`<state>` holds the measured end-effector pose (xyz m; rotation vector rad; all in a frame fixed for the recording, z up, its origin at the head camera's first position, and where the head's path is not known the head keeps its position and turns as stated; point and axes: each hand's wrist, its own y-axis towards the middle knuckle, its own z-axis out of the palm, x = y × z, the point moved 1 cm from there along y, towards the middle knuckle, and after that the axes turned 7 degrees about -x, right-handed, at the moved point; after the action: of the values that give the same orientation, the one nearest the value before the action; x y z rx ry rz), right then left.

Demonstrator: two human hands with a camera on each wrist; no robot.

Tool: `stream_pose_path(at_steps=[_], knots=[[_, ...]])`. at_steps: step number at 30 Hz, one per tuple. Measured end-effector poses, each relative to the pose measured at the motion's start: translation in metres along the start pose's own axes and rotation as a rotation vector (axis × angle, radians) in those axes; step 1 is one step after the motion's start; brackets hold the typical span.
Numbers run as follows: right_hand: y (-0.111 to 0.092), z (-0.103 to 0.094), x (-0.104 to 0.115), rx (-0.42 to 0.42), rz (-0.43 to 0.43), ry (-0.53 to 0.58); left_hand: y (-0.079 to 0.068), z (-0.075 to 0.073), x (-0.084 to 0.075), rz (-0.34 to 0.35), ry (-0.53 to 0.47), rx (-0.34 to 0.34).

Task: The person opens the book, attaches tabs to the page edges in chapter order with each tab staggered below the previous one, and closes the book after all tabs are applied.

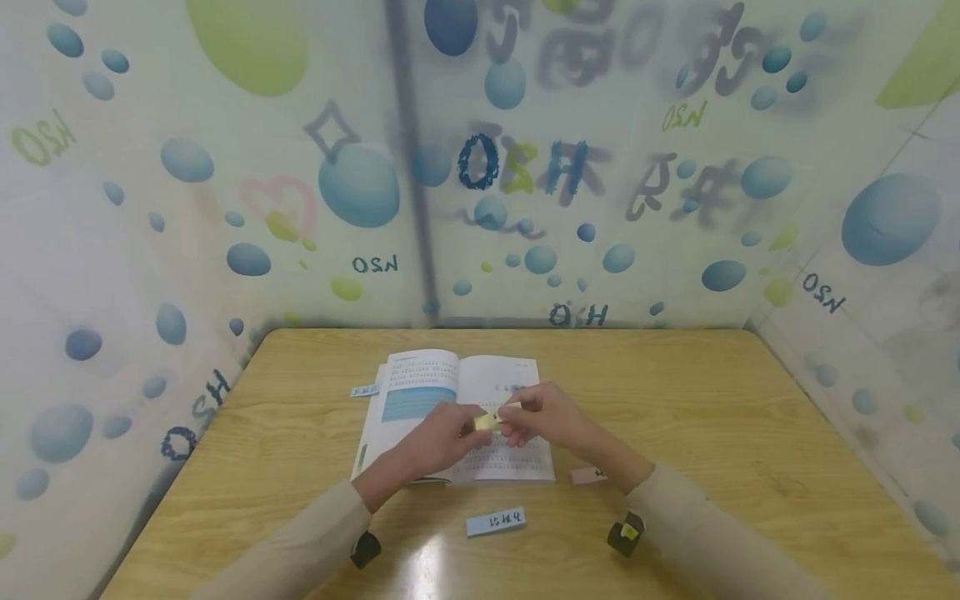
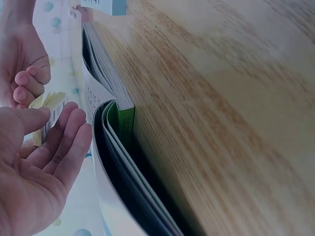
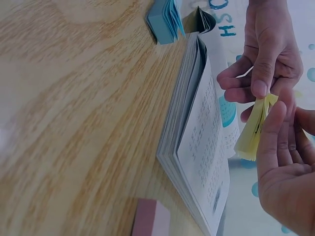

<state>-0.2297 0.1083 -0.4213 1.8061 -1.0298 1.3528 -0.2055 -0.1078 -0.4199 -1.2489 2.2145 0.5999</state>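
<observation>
Above an open book (image 1: pixel 416 404), both hands meet at a small pad of yellow sticky notes (image 1: pixel 486 422). My left hand (image 1: pixel 441 437) pinches the pad between thumb and fingers. At its other end, my right hand (image 1: pixel 553 417) pinches the yellow paper with thumb and fingertips. In the right wrist view the leaves of the yellow pad (image 3: pixel 251 132) are slightly fanned. Whether a single sheet is separated I cannot tell. Dark handwriting shows on the pad in the head view, partly covered by fingers.
A blue sticky-note pad (image 1: pixel 496 522) with handwriting lies before the book. A pink pad (image 1: pixel 587 476) lies beside the right forearm, partly covered by it. Another light-blue pad (image 1: pixel 364 390) touches the book's left side. The wooden table (image 1: pixel 675 375) meets patterned walls.
</observation>
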Motion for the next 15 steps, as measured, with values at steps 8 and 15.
stream_pose_path(at_steps=[8, 15], knots=[[-0.0008, -0.0017, -0.0030, 0.001, -0.014, -0.020, -0.0025, -0.0025, -0.0017, 0.004, -0.019, 0.005], [-0.0011, -0.0018, -0.0015, 0.002, -0.005, -0.039, -0.0024, -0.0016, -0.0011, 0.015, -0.033, 0.000]])
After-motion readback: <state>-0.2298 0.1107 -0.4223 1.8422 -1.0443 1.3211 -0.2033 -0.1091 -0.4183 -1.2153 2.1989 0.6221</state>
